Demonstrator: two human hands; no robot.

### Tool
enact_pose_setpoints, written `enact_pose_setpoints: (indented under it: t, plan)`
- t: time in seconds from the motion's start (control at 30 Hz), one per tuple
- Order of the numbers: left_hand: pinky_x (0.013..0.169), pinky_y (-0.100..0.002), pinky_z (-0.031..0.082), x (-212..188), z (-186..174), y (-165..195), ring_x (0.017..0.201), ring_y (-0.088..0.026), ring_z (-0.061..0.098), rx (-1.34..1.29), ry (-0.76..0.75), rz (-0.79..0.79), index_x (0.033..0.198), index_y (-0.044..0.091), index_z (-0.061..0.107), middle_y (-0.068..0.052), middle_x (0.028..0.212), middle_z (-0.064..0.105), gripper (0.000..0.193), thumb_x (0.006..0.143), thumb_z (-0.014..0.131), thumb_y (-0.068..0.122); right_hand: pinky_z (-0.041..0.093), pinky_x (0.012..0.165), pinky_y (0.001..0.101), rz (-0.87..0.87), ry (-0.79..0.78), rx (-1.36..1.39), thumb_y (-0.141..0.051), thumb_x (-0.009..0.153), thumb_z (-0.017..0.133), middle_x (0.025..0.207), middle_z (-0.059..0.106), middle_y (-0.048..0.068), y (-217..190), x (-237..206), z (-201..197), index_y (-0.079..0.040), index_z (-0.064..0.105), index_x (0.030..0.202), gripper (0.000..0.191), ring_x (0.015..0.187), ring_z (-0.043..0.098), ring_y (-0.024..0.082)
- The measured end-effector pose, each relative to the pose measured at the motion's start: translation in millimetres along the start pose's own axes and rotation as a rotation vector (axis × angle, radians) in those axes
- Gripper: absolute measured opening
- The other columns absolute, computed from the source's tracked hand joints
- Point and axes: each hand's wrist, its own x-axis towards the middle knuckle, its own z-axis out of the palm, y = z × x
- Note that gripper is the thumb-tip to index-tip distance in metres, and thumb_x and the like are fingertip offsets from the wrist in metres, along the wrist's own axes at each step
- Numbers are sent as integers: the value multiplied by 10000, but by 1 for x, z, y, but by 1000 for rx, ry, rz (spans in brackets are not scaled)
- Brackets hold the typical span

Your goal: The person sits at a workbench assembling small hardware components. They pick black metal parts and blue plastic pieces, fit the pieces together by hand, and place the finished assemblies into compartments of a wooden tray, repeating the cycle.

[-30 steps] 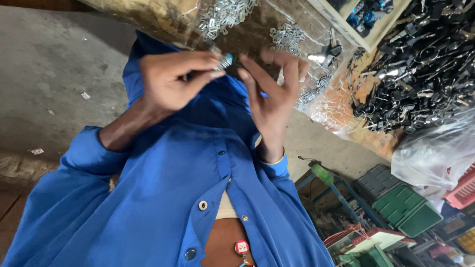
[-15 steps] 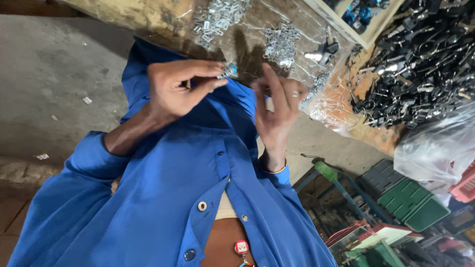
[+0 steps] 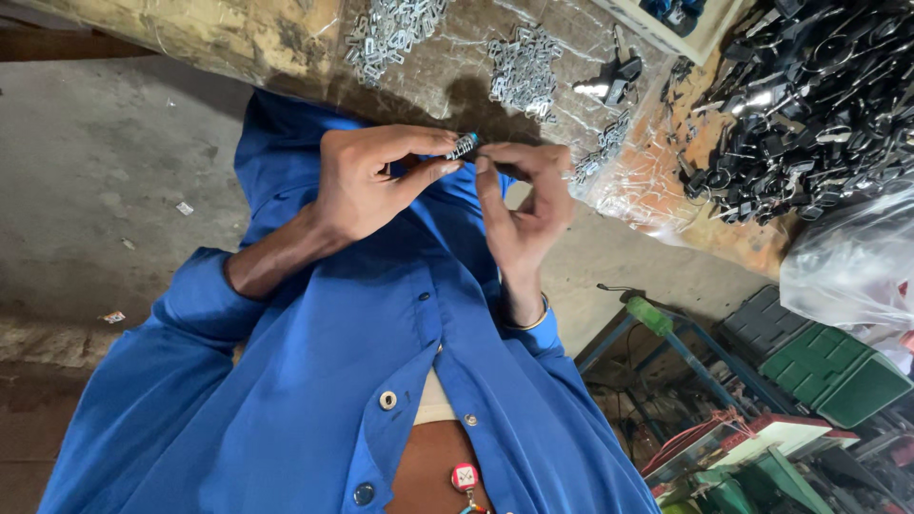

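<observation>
Most of the view is a blue button-up shirt (image 3: pixel 314 381), soft and creased, open low down. Beyond it, the far counter (image 3: pixel 238 38) looks worn and yellowish under crinkly clear plastic sheet. On it, far right, is a big tangled heap of black metal parts (image 3: pixel 809 105), glossy, with rings and levers. Two smaller piles of silvery metal clips (image 3: pixel 522 65) lie more to the middle. A cloudy plastic bag (image 3: pixel 847 266) sits on the right, with green crates (image 3: pixel 838 371) below it.

Both hands are up in front of the shirt, nearly meeting. The left hand (image 3: pixel 367 186) pinches a small dark part (image 3: pixel 464 147) between thumb and forefinger; it looks ribbed, with a teal tip. The right hand (image 3: pixel 526 214), thin bangle at the wrist, is curled with its fingertips closed on the same part's other end. Looks like fiddly fitting or checking work, so I'd say the next bit needs a steady pinch and fine fingertip control.
</observation>
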Motion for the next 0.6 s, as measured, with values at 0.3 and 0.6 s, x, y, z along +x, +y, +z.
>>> enact_pose_setpoints:
  t: [0.3, 0.6]
  plan:
    - [822, -316, 648, -1, -4, 0, 1040, -246, 781, 75, -13, 68, 1139, 12, 738, -132, 1175, 760, 243, 913, 814, -33, 434, 823, 266, -6, -92, -68, 37, 924, 768, 1005, 661, 33, -5, 2, 6, -15, 664, 1119, 227, 901, 539, 104]
    - [751, -326, 629, 2, -9, -2, 984, -254, 781, 228, -58, 235, 1123, 27, 749, -121, 1163, 766, 246, 894, 791, -52, 404, 927, 316, -89, -88, -376, -55, 862, 844, 901, 736, -25, -22, 3, 1, -80, 689, 1108, 292, 722, 513, 105]
